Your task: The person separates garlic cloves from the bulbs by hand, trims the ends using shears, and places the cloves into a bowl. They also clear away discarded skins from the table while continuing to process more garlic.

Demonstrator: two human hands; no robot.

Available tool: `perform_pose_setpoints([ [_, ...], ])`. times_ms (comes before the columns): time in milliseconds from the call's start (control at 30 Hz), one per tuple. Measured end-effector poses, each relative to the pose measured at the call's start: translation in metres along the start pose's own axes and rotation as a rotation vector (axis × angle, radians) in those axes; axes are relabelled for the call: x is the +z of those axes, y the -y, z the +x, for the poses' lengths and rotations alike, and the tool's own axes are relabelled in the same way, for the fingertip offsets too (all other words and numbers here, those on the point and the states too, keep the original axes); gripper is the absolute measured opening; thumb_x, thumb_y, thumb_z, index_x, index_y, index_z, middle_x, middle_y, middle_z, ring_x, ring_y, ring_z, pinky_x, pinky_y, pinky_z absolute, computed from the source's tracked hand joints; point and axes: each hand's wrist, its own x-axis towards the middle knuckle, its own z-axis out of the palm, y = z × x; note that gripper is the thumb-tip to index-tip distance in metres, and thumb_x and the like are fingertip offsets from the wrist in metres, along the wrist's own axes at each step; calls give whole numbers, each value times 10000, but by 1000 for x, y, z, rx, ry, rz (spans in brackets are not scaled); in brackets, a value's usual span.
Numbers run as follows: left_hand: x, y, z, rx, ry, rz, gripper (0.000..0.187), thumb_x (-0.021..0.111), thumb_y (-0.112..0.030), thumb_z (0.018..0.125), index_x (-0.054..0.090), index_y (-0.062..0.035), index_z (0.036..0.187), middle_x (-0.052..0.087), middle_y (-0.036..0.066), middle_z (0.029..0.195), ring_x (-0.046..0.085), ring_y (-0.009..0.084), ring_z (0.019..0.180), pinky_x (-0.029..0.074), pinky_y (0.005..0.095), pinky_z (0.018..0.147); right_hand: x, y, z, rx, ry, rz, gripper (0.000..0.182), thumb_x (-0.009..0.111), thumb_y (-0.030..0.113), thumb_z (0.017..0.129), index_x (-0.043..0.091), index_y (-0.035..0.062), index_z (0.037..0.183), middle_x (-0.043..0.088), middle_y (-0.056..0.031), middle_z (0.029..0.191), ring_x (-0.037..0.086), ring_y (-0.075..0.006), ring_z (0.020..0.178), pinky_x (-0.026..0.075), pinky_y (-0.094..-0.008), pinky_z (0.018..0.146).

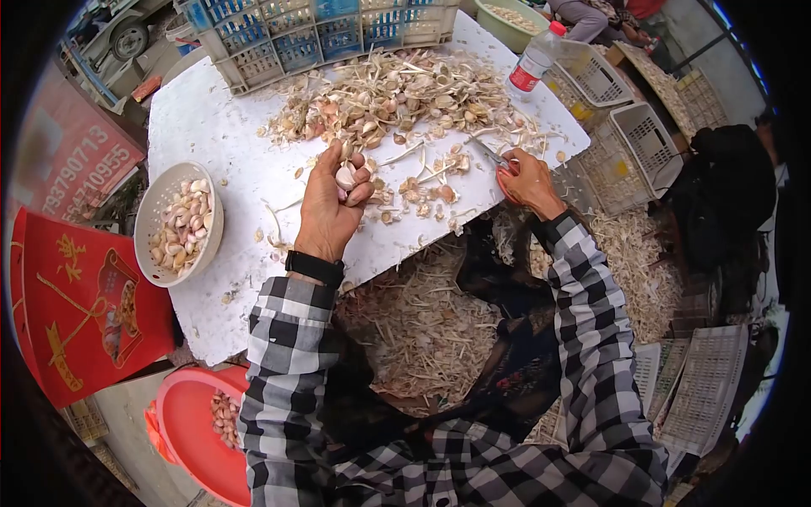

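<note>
My left hand (328, 211) is closed around several garlic cloves (345, 177), palm up, above the white tabletop (253, 160). My right hand (530, 184) rests near the table's right edge, its fingers wrapped round red-handled scissors (487, 153) whose metal blades point up and left. Between the hands lie loose garlic skins, stalks and bits of root (431, 182). Just beyond is a wide heap of garlic skins and stalks (397, 97). To the left, a white colander (145, 241) holds peeled-looking garlic cloves (182, 226).
A blue and white crate (291, 46) stands behind the heap. A red-capped bottle (534, 63) is at the back right. A red bag (80, 304) and red basin (190, 422) sit left. Crates (642, 139) stand right; scraps (431, 329) lie below. Another person (591, 17) sits beyond.
</note>
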Motion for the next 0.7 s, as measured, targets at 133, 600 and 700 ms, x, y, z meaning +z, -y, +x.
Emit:
perform_pose_setpoints([
  [133,1,1,-2,-5,-23,61,145,495,-181,958,437,-52,991,542,102,841,455,128,625,314,197,414,-8,-5,4,-78,69,-124,283,626,111,722,634,31,992,649,-229,884,640,-381,828,504,-431,712],
  [600,-14,-17,-2,8,-132,72,174,491,-184,958,472,-15,926,513,72,769,448,120,598,298,198,400,59,74,82,-347,24,-127,225,542,84,780,644,-51,930,629,-275,865,613,-405,817,488,-440,739],
  [700,-20,-27,-3,17,-206,124,155,488,-172,956,487,-17,963,499,56,767,441,119,604,306,200,411,65,79,66,-419,-9,23,235,564,113,775,652,-49,921,634,-260,836,624,-394,796,494,-423,727],
])
